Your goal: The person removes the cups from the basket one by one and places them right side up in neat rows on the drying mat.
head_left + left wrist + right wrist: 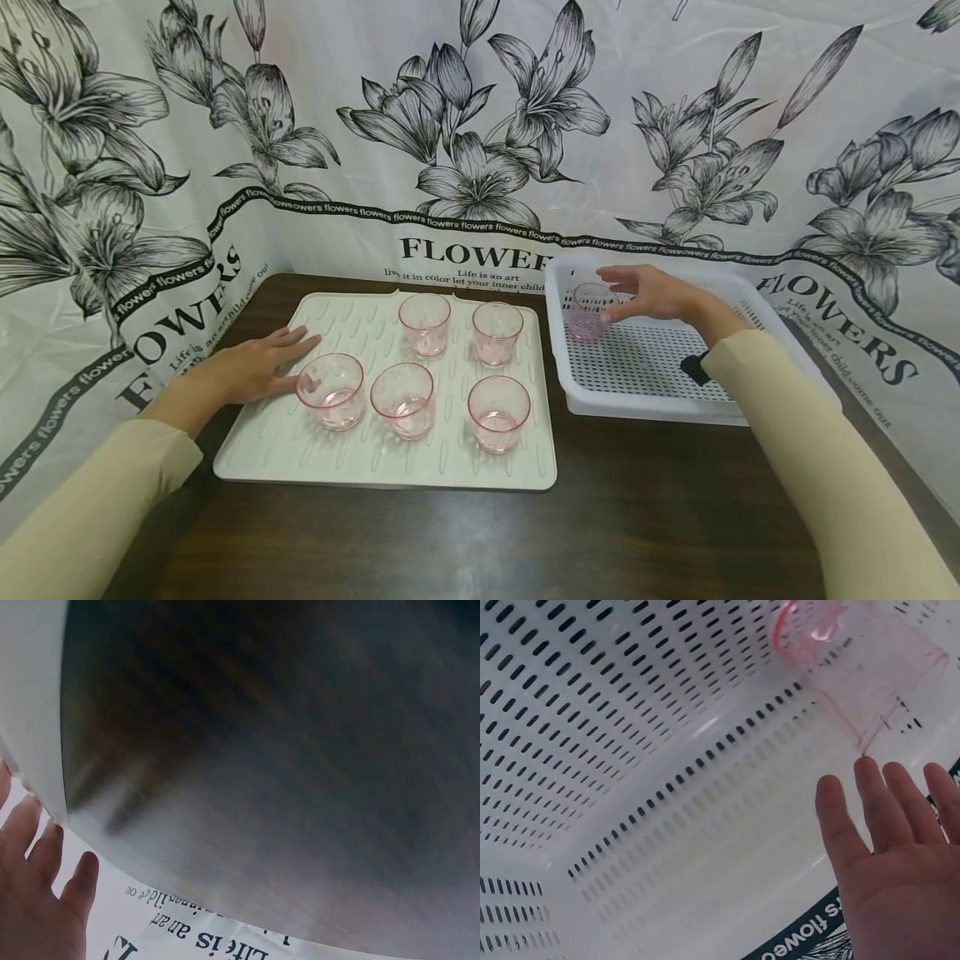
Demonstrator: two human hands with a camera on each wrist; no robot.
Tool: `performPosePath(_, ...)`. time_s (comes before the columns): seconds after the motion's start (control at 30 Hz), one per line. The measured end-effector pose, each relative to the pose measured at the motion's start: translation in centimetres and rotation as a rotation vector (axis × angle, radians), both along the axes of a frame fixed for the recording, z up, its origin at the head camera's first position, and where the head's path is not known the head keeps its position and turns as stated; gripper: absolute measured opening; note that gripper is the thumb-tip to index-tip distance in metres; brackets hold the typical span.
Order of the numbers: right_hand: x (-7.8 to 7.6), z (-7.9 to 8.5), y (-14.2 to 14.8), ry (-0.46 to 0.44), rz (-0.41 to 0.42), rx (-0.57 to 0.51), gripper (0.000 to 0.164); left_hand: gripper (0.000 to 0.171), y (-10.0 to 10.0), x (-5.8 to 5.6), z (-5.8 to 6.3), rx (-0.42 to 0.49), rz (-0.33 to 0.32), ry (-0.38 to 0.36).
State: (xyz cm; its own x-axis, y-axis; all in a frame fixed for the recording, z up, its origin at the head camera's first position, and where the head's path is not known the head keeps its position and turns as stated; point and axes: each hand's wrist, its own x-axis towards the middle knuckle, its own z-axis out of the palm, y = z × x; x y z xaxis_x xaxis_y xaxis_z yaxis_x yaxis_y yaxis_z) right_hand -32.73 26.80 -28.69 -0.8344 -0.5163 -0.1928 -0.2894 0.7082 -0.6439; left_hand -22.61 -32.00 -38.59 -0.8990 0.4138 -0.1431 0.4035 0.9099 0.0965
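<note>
Several clear pink-rimmed glasses, one of them a front glass (498,417), stand upright on a cream ridged drying mat (300,460). My left hand (255,368) lies at the mat's left edge with its fingers spread, the thumb beside the leftmost glass (341,408). In the left wrist view, fingers of the left hand (41,877) stretch along the mat's edge. My right hand (652,293) reaches into a white perforated basket (652,406), thumb and fingers apart beside a pink glass (587,325). In the right wrist view, straight fingertips (866,769) are right at that glass's rim.
The basket stands right of the mat on a dark brown wooden table (465,542). A white cloth (330,233) printed with black flowers and lettering hangs behind and around both sides. A small black object (696,368) shows at the right cuff.
</note>
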Motion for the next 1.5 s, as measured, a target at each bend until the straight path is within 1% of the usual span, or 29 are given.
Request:
performPosePath(0.23, -0.5, -0.9, -0.3, 0.012, -0.004, 0.004, 0.087, 0.076, -0.1, 0.2, 0.1, 0.000, 0.014, -0.003)
performPosePath(0.47, -0.9, -1.8, -1.2, 0.009, -0.001, 0.026, 0.081, 0.077, -0.2, 0.4, 0.0, 0.010, 0.018, -0.016)
performPosePath(0.57, -1.0, -2.1, -1.5, 0.008, -0.018, 0.045, 0.080, 0.076, -0.3, 0.4, 0.0, 0.006, 0.020, -0.012)
performPosePath(0.7, -1.0, -2.4, -1.6, 0.014, -0.039, 0.065, 0.079, 0.076, -0.3, 0.4, 0.0, 0.003, 0.023, -0.010)
performPosePath(0.83, -1.0, -2.5, -1.6, 0.030, -0.036, 0.073, 0.077, 0.076, -0.3, 0.4, 0.0, 0.003, 0.022, -0.011)
performPosePath(1.07, -0.8, -2.1, -1.6, 0.057, -0.040, 0.068, 0.074, 0.078, 0.0, 0.4, 0.3, -0.001, 0.030, -0.016)
performPosePath(1.2, -0.8, -1.9, -1.5, 0.082, -0.044, 0.084, 0.074, 0.078, 0.2, 0.4, 0.3, 0.002, 0.028, -0.010)
performPosePath(1.33, -0.5, -1.0, -1.5, 0.112, -0.044, 0.077, 0.076, 0.078, 0.2, 0.3, 0.1, 0.002, 0.025, -0.001)
performPosePath(1.5, -0.1, 0.6, -1.5, 0.151, -0.055, 0.049, 0.077, 0.077, 0.1, 0.2, 0.1, -0.003, 0.027, 0.000)
